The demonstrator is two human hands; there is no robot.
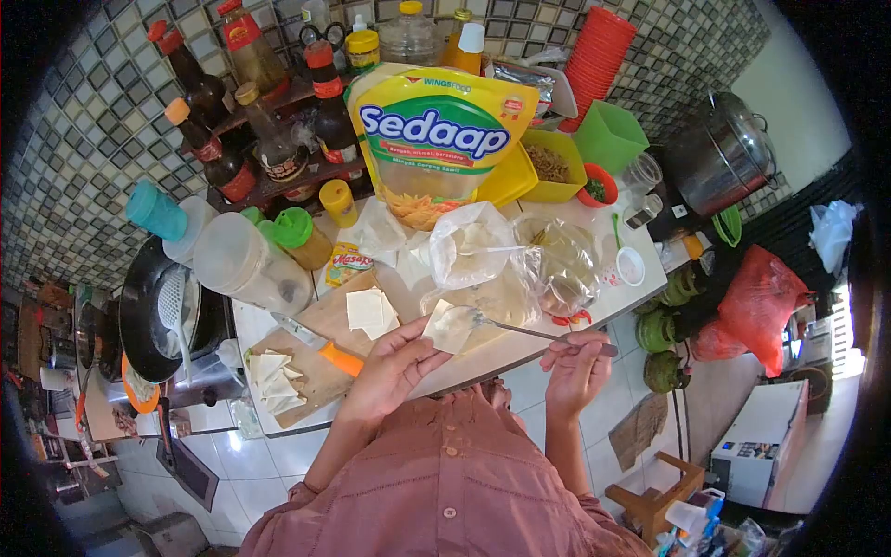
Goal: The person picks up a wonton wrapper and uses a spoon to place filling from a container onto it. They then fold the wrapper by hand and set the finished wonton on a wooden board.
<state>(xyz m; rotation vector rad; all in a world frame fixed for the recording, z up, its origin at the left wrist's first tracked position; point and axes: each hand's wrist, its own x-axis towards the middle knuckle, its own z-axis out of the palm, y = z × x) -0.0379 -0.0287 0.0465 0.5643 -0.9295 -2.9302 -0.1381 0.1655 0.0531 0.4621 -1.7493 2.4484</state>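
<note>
My left hand [393, 369] holds a square dough wrapper [449, 327] by its edge, thumb on top, above the front of the counter. In my right hand [577, 374] is a slim metal utensil [531, 332], pinched near its dark handle end. Its tip reaches left to the wrapper's right side; the shape of the tip is too small to make out. Left of my hands, a few wrappers [371, 311] lie on the wooden cutting board [320, 325]. More folded pieces [276, 382] are heaped at its left end, near an orange-handled knife [320, 345]. Behind the wrapper stands an open plastic bag [471, 246] with pale contents.
A clear plastic bag [561, 260], a small white cup [630, 266] and red chillies [572, 318] lie to the right. Farther back stand a yellow oil pouch [436, 139], sauce bottles [223, 167] and a yellow container [554, 167]. A black wok [139, 306] sits at left.
</note>
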